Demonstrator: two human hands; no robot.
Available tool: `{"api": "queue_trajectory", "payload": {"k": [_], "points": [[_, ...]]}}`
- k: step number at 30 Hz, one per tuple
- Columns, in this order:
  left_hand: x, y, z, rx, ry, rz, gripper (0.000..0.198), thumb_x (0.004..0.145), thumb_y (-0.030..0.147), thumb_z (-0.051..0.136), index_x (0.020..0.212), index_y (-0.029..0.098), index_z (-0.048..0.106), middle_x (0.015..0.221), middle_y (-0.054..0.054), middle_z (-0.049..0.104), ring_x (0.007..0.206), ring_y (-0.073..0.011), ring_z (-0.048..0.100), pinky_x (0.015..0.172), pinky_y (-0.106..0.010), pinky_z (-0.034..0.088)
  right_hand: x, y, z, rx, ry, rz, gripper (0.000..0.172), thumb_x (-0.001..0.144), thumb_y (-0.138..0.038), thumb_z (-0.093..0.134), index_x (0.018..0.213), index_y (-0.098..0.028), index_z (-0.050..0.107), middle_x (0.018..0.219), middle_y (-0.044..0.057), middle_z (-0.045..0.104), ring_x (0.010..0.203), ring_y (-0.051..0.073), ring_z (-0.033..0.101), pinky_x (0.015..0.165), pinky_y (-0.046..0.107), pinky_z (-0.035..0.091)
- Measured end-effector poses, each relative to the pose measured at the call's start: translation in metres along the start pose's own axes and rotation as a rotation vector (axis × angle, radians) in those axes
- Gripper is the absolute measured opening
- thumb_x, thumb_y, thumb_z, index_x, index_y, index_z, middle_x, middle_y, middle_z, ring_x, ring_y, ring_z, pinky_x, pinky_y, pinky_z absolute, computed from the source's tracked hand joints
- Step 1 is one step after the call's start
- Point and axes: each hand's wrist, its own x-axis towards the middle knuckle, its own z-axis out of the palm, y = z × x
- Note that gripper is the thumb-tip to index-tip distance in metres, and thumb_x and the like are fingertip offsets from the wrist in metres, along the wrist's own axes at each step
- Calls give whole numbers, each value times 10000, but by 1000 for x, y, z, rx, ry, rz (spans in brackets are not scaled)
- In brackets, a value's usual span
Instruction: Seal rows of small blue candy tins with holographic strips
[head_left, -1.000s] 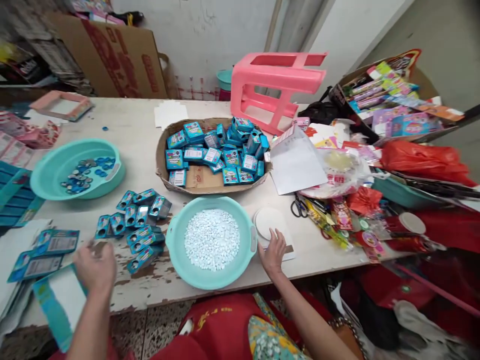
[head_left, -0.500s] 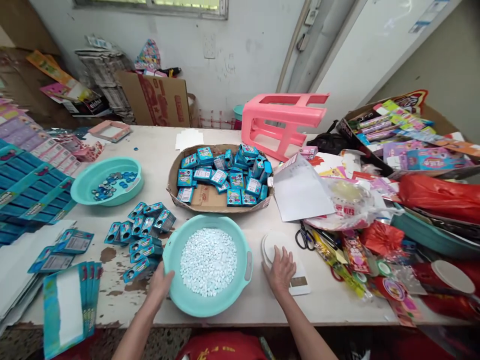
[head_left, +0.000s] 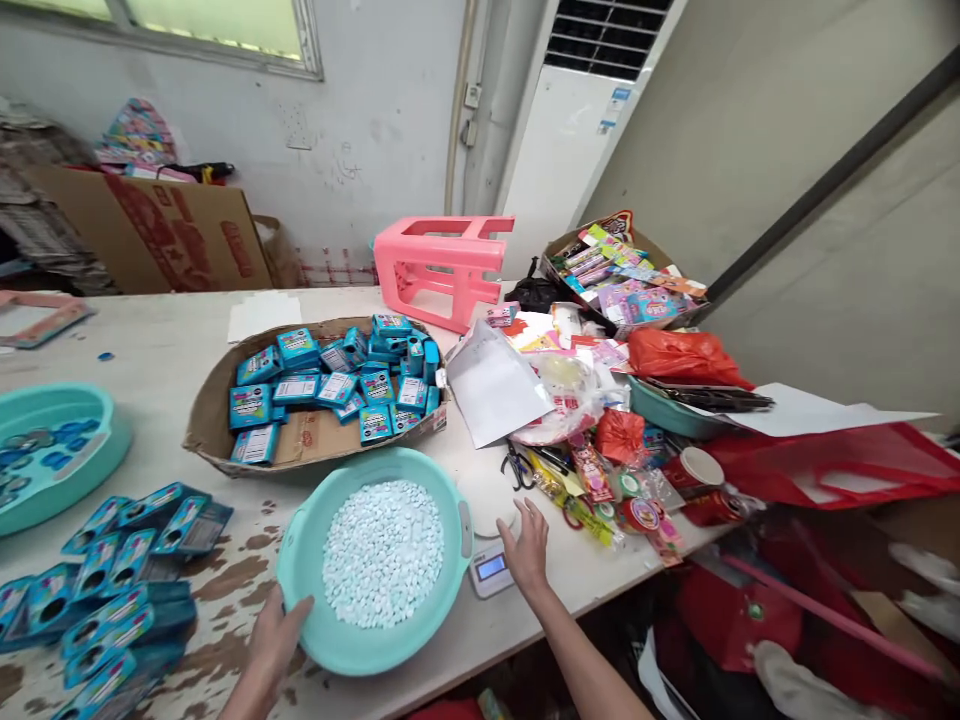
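A turquoise plastic basin (head_left: 379, 655) with small pale tablets (head_left: 384, 553) heaped in it stands at the table's front. My left hand (head_left: 271, 635) grips its left rim, thumb over the edge and fingers outside. To the basin's right is a white digital scale (head_left: 491, 590) with a lit blue display and a round plate. My right hand (head_left: 526, 548) is at the scale's right side, fingers apart and nothing held; whether it touches the scale I cannot tell. Small blue boxes (head_left: 124, 565) with round holes lie left of the basin.
Behind the basin, a cut-down carton (head_left: 202, 425) holds many blue boxes. Another turquoise basin (head_left: 112, 450) with blue and silvery discs is at far left. A pink stool (head_left: 439, 255) lies on its side. Scissors (head_left: 517, 465), wrappers and a red bag (head_left: 686, 355) clutter the right.
The view has swung right, so things appear shifted left. The scale's display has lit up blue. My right hand has drawn toward the scale's right edge; my left hand stays on the basin rim.
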Motion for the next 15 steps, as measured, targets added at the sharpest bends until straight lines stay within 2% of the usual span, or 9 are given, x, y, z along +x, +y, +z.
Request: {"api": "queue_trajectory", "payload": {"k": [6, 10, 15], "points": [[-9, 20, 20, -44, -21, 63, 390, 724, 299, 498, 1081, 145, 522, 1027, -132, 650, 1005, -289, 610, 802, -381, 524, 31, 7, -14, 162, 1, 79, 480, 820, -542, 460, 1084, -156, 568, 1187, 159, 509, 1162, 297, 414, 994, 482, 291], [-10, 29, 28, -15, 3, 15, 400, 726, 260, 494, 1097, 115, 525, 1092, -162, 627, 1029, -295, 600, 838, -392, 512, 66, 0, -13, 212, 8, 20, 470, 808, -531, 487, 1075, -155, 575, 1173, 150, 528, 1137, 279, 435, 992, 471, 299], [-21, 59, 34, -66, -18, -9, 482, 701, 255, 513, 1167, 132, 521, 1129, -164, 628, 1009, -298, 621, 774, -380, 554, 118, -10, -10, 256, 34, -93, 430, 820, -486, 482, 1072, -150, 576, 1120, 134, 566, 1097, 256, 462, 973, 447, 333]]}}
